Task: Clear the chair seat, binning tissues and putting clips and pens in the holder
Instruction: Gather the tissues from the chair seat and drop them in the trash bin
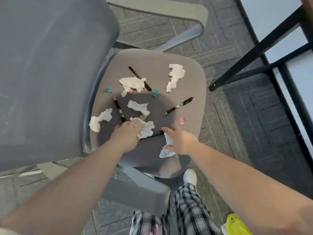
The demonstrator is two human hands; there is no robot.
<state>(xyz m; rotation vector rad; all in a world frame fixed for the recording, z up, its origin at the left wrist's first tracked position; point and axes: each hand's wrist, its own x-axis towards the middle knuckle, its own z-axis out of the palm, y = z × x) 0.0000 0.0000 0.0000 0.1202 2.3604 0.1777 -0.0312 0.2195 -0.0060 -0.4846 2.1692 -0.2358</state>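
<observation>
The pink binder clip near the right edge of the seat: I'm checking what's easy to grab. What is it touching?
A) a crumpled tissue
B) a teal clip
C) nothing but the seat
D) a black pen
C: the pink binder clip lies alone on the chair seat, apart from the nearest black pen and every tissue.

Soft daylight, wide-angle warp, mild blur

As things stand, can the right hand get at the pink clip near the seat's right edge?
Probably yes. The pink clip lies alone on bare seat, just beyond the right hand, with nothing over it. That hand is open over a tissue, not gripping it.
</observation>
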